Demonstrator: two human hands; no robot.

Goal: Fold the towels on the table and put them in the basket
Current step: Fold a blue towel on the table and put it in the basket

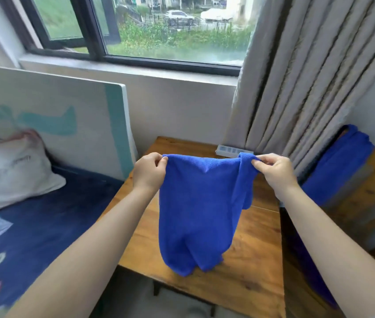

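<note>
The hanging blue microfibre towel (pixel 195 212) hides the middle of the wooden table (pixel 250 260). The grey pleated curtain (pixel 296 88) covers part of a small translucent plastic box (pixel 230 151). More blue cloth (pixel 340 166) on the right is blurred, its shape unclear.

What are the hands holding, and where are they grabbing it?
A blue towel. The left hand and right hand each pinch a top corner, so it hangs over the table.
</note>
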